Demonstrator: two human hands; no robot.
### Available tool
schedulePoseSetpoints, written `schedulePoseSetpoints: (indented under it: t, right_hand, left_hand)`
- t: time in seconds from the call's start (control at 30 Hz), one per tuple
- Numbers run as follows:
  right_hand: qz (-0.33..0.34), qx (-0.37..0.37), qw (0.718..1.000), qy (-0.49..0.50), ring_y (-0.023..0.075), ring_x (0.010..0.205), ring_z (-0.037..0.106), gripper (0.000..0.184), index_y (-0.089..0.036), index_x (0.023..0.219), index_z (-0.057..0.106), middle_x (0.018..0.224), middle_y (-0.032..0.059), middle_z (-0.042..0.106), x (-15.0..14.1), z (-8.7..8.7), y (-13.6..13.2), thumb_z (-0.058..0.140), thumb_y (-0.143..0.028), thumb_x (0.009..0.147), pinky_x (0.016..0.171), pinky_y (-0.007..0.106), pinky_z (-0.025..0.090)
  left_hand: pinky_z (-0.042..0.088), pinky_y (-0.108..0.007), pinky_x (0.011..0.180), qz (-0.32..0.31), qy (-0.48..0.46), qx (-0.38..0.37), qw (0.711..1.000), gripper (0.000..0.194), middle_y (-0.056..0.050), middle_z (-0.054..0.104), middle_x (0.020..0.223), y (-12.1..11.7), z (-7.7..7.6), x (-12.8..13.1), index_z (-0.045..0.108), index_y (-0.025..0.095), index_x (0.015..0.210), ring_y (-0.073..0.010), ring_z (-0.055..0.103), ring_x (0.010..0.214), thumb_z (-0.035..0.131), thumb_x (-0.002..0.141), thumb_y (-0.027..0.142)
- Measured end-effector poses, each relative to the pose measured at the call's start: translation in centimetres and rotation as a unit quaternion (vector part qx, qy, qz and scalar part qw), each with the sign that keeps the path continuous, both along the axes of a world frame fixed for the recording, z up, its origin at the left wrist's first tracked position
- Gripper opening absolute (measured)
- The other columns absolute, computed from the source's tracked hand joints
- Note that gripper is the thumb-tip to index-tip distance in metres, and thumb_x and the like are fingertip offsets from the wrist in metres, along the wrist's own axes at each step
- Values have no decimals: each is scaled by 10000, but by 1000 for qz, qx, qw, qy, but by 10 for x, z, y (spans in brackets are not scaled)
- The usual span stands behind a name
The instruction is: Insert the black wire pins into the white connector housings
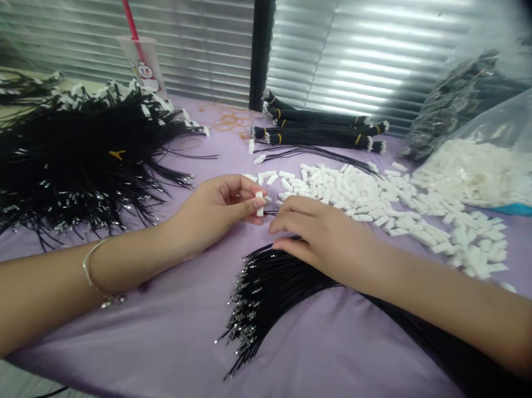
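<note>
My left hand point(217, 211) pinches a small white plastic connector point(259, 203) between thumb and fingers at the table's middle. My right hand point(322, 234) is closed in a pinch on a thin black wire point(270, 213) whose end points at the connector. That hand rests over a bundle of black wires with metal terminals point(254, 296) lying on the purple table cover point(167, 349). A scatter of loose white connectors point(374, 201) lies just behind both hands.
A big heap of finished black wires point(65, 157) fills the left. Banded wire bundles point(320, 129) lie at the back. A clear bag of white connectors point(485, 170) sits right. A plastic cup with a red straw point(143, 65) stands by the blinds. Rubber bands point(229, 122) lie nearby.
</note>
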State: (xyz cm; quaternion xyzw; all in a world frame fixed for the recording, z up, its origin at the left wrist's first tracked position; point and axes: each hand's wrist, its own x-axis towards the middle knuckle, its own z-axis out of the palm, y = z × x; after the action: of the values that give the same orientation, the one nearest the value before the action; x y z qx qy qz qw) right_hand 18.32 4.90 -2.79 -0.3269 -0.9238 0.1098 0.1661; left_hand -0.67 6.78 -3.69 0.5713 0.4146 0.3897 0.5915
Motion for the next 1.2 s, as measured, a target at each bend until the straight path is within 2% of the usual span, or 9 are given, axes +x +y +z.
schedulePoseSetpoints:
  t: [0.1, 0.17, 0.37, 0.47, 0.6, 0.67, 0.8, 0.97, 1.2]
  right_hand:
    - [-25, -111, 993, -29, 139, 854, 526, 50, -166, 851, 620, 897, 28, 568, -4, 0, 3, 586, -188, 821, 784, 267, 411]
    - [-41, -151, 987, -37, 127, 832, 522, 24, -173, 801, 614, 860, 10, 569, -6, 1, 3, 593, -164, 808, 760, 255, 402]
    - [-54, -152, 987, -19, 123, 805, 490, 82, -158, 774, 542, 857, 20, 554, -5, 1, -4, 496, -138, 839, 723, 252, 377]
    - [-97, -197, 974, 48, 101, 694, 488, 74, -166, 800, 529, 771, -7, 560, -2, -2, -4, 471, -157, 846, 638, 233, 375]
    - [-129, -300, 923, 205, 82, 654, 501, 99, -175, 881, 592, 739, -24, 574, 1, -8, 1, 520, -194, 817, 602, 207, 386]
    - [-141, -319, 905, 242, 82, 660, 511, 124, -170, 872, 639, 747, -14, 600, 1, -10, 3, 544, -203, 800, 602, 202, 387]
    - [-155, -308, 901, 263, 68, 592, 475, 132, -157, 778, 661, 655, -23, 575, 1, -9, 4, 579, -260, 788, 546, 189, 357]
    - [-197, -256, 902, 285, 50, 557, 431, 158, -150, 704, 618, 604, -43, 527, 2, -4, 2, 582, -277, 791, 522, 177, 327]
    - [-219, -237, 913, 250, 56, 550, 419, 197, -145, 675, 578, 598, -36, 509, 1, -3, 1, 543, -285, 809, 513, 183, 332]
  left_hand:
    - [476, -191, 651, 5, 17, 1, 1000, 124, 1, 619, 736, 3, -2, -1, 602, 108, 839, -87, 594, 659, 653, 759, 186]
    - [472, -194, 655, 1, 19, 4, 1000, 142, 1, 615, 740, 4, -5, -1, 605, 113, 856, -87, 587, 661, 651, 763, 210]
    - [465, -198, 667, -8, 30, 11, 999, 154, 2, 613, 729, 4, -7, -3, 598, 121, 858, -85, 568, 659, 652, 766, 232]
    - [470, -204, 672, -9, 21, 3, 1000, 169, 2, 614, 751, 4, -7, -3, 597, 127, 870, -91, 581, 678, 656, 765, 245]
    - [475, -196, 677, -10, 8, 12, 1000, 144, 3, 615, 797, 2, -4, -2, 605, 131, 844, -92, 577, 707, 660, 763, 237]
    - [478, -181, 671, -13, 1, 17, 1000, 114, 3, 615, 805, 0, -2, -2, 613, 130, 831, -86, 568, 712, 652, 768, 217]
    - [491, -189, 692, -19, -2, 21, 1000, 102, 4, 625, 813, -1, -1, -2, 633, 140, 856, -86, 583, 707, 640, 781, 210]
    - [475, -180, 695, -22, -21, 4, 1000, 127, 8, 637, 814, 0, -5, -5, 670, 163, 886, -72, 582, 679, 645, 784, 236]
    - [451, -171, 656, -23, -45, -24, 998, 129, 6, 637, 743, -1, -7, -5, 695, 163, 884, -73, 553, 658, 647, 787, 234]
